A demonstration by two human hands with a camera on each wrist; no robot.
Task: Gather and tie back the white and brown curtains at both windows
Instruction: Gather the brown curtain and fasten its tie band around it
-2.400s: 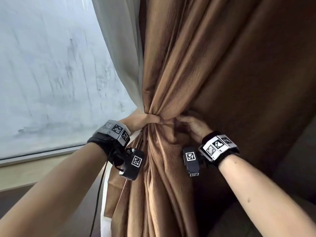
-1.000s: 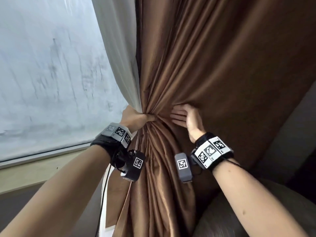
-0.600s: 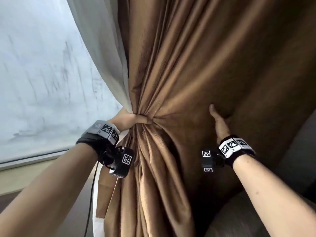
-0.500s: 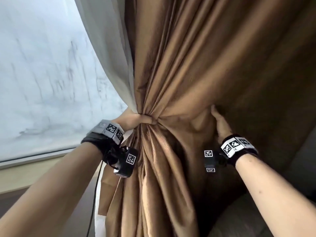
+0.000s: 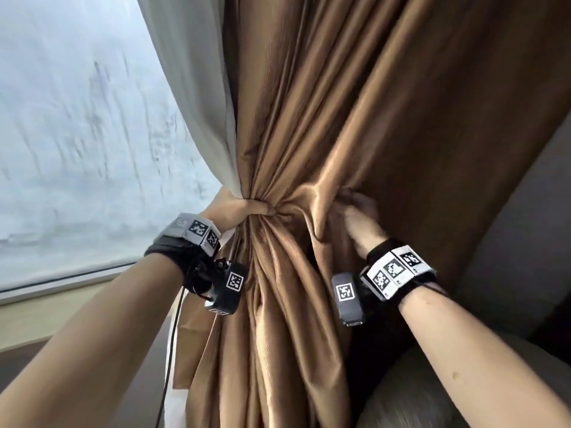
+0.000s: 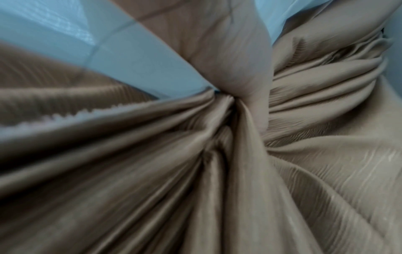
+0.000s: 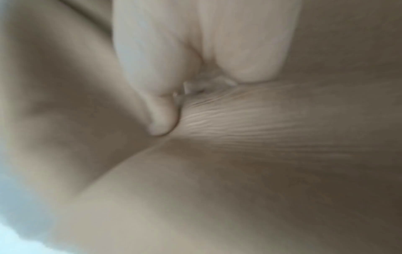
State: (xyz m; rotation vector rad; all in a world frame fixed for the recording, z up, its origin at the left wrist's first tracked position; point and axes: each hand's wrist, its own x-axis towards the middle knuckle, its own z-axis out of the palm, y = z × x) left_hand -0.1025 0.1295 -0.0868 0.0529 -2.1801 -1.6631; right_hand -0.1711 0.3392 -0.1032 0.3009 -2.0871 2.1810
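Window (image 5: 77, 134): streaked pane, left of the curtains.
Brown curtain (image 5: 355, 118): gathered beside the white curtain (image 5: 197, 88).
Left hand (image 5: 234, 208): clenched round the gathered waist.
Right hand (image 5: 361, 217): fingers curled, pinching a brown fold just beside it.

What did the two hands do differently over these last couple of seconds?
The right hand reached out rightward across the brown curtain, took hold of a fresh fold and pulled it back toward the bunch. The left hand stayed clamped round the gathered waist, white curtain included.
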